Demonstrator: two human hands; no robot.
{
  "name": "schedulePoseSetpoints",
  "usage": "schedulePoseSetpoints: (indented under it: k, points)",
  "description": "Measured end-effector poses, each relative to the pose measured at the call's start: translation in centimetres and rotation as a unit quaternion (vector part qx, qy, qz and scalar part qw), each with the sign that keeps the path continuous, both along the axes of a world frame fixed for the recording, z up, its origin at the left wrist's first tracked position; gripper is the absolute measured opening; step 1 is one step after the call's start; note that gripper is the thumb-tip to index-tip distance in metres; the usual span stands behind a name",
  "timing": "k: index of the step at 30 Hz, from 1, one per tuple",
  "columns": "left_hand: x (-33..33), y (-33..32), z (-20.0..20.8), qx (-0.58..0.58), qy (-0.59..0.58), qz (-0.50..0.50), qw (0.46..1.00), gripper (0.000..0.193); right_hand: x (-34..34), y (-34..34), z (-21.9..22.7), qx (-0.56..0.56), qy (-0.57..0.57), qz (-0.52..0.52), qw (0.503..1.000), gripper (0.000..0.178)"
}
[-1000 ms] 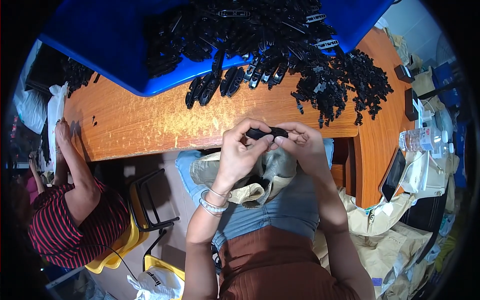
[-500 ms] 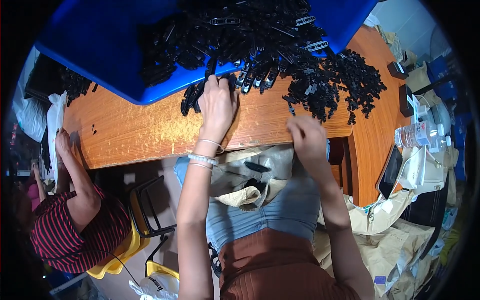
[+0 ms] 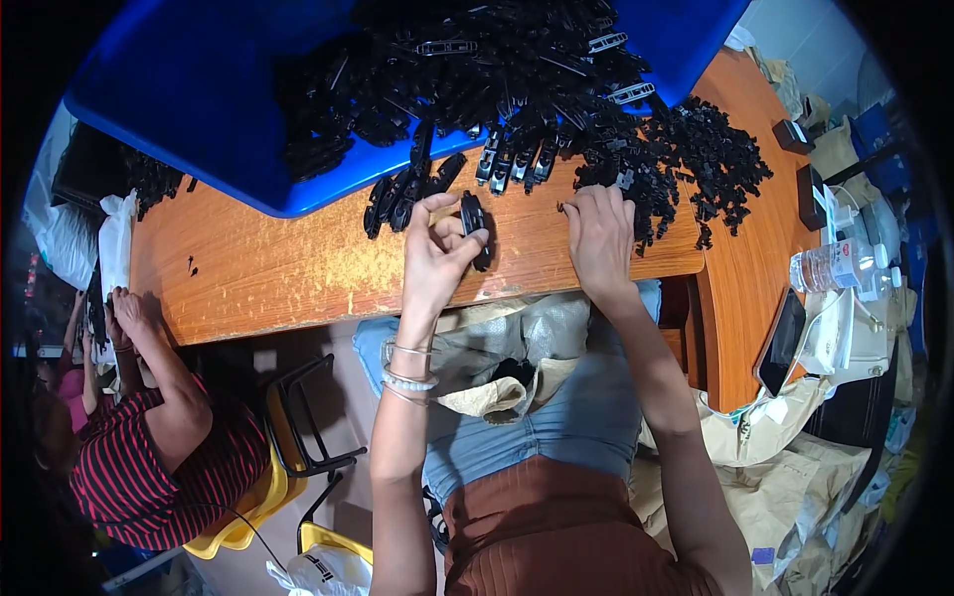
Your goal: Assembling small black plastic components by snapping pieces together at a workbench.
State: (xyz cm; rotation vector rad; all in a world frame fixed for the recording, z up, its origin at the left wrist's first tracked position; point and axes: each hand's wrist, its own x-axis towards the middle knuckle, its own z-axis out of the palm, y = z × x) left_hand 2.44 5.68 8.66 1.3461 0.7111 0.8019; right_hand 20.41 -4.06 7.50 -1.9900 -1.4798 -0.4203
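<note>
My left hand (image 3: pixel 437 260) pinches a long black plastic part (image 3: pixel 475 233) between thumb and fingers, just above the wooden table. Beside it, several similar long black parts (image 3: pixel 402 199) lie at the lip of a blue tub (image 3: pixel 219 139). My right hand (image 3: pixel 602 236) is at the near edge of a pile of small black pieces (image 3: pixel 646 169), its fingers bent down and together. Whatever its fingertips hold is hidden. In my lap an open sack (image 3: pixel 497 397) hangs below the table edge, with something dark inside.
A heap of long black parts (image 3: pixel 447 89) fills the tub. At the right stand clear plastic bottles (image 3: pixel 830 268) and a phone (image 3: pixel 780 338). On the left another person in a striped shirt (image 3: pixel 149 457) works at the same table (image 3: pixel 268 288). Paper sacks (image 3: pixel 785 487) lie at lower right.
My left hand has drawn back from the tub's lip with a long black part. My right hand has moved away from the table edge onto the small pieces. The dark part atop the sack is out of sight.
</note>
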Motion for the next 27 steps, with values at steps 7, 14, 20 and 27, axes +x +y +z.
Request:
schedulePoseSetpoints:
  k: [7,14,20,27]
  points:
    - [-0.2,-1.6,-0.3,-0.155,-0.083,-0.067,0.982,0.029,0.9,0.4,-0.2,0.089,0.028,0.002,0.996,0.004]
    - [0.0,-1.5,0.9,-0.215,-0.131,-0.099,0.963,0.026,1.1,0.1,0.0,0.123,0.102,0.044,0.986,0.006]
    - [0.2,-3.0,2.3,-0.151,-0.011,-0.084,0.985,0.031,-2.3,-2.5,2.8,0.124,0.485,0.163,0.850,0.018]
    - [0.0,-4.4,3.6,-0.070,0.035,-0.130,0.988,0.024,-2.8,-3.0,4.0,0.096,0.221,0.264,0.934,0.015]
